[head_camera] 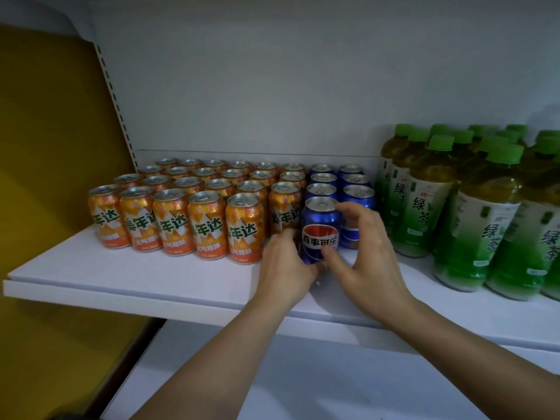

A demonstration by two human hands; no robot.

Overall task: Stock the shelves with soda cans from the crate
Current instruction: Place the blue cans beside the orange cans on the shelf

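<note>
A blue cola can [320,225] stands upright at the front of the blue row on the white shelf [151,268]. My left hand [286,265] curls round its lower left side. My right hand [363,253] grips it from the right, thumb on the label and fingers behind the rim. More blue cans [354,192] stand in two rows behind and beside it. Several rows of orange soda cans [209,222] fill the shelf to the left. The crate is out of view.
Green tea bottles [472,207] with green caps crowd the right side of the shelf. A yellow panel [51,147] borders the shelf on the left. A lower white shelf [288,383] lies beneath my forearms.
</note>
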